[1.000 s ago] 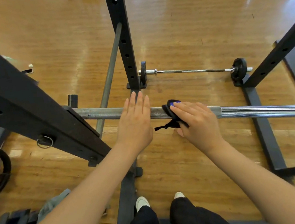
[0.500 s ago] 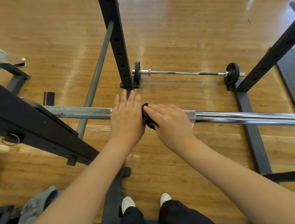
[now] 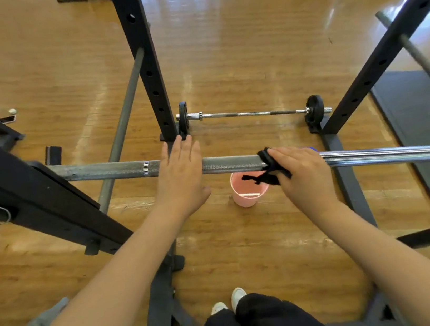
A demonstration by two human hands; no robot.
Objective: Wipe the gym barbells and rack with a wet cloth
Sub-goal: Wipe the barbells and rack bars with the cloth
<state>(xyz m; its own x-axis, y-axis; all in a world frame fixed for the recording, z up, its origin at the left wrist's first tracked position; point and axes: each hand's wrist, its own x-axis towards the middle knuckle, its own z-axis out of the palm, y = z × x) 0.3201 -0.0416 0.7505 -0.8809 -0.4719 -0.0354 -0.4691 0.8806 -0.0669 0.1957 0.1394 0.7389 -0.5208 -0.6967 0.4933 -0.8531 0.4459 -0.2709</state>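
Note:
A long steel barbell [image 3: 230,163] lies across the black rack [image 3: 143,62] at waist height, its knurled grey part on the left and shiny sleeve on the right. My left hand [image 3: 181,178] rests flat on the bar with straight fingers. My right hand [image 3: 301,173] presses a dark cloth [image 3: 267,168] onto the bar, fingers wrapped over it, and a strip of the cloth hangs down. A small barbell [image 3: 251,113] with black plates lies on the floor beyond.
A pink bucket [image 3: 250,195] stands on the wooden floor under the bar. Black rack uprights [image 3: 386,55] rise at right and a slanted beam [image 3: 33,194] crosses at left. A dark mat [image 3: 423,119] lies right. My legs and white shoes [image 3: 227,300] are below.
My right hand has slid the cloth to the right along the bar, away from my left hand. The pink bucket has come into sight between the hands.

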